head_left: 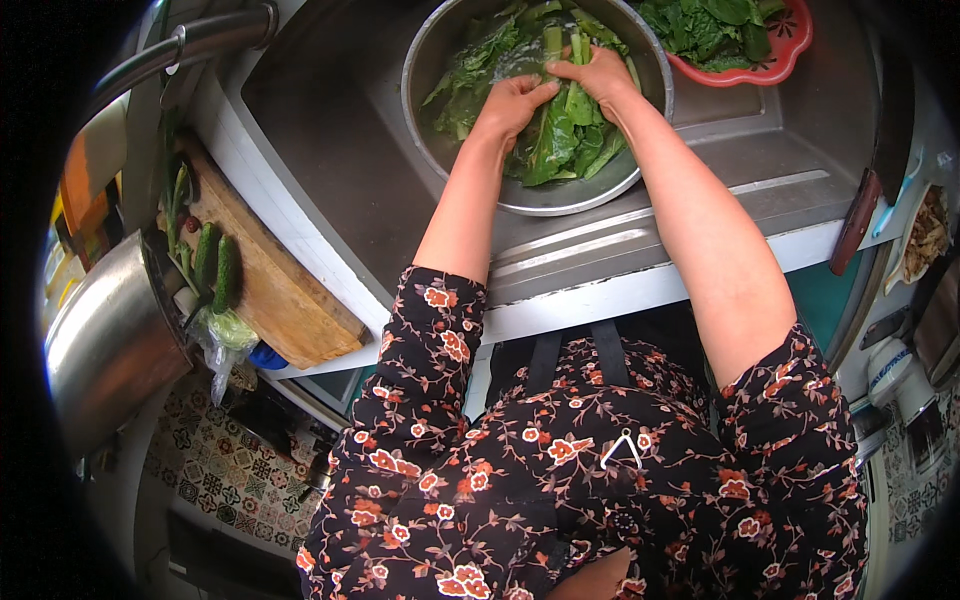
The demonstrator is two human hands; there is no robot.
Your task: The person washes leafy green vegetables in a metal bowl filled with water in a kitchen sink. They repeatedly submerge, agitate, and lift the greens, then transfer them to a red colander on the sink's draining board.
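Note:
Both of my hands are inside a round metal basin point(648, 185) of water that stands in the sink point(350, 150). Leafy greens point(555, 145) with pale green stalks float and lie under the water there. My left hand point(512, 103) has its thumb and fingers closed on the greens at the middle of the basin. Just to its right, my right hand point(598, 75) grips a bunch of the same stalks, its thumb close to the left thumb. Some fingertips are hidden by leaves and water.
A red scalloped basket point(797, 50) of greens stands at the sink's back right. On the left are a wooden board point(270, 290), cucumbers point(226, 272) and a large steel pot point(110, 330). A knife with a brown handle point(856, 222) lies at right, near a dish of brown food point(925, 235).

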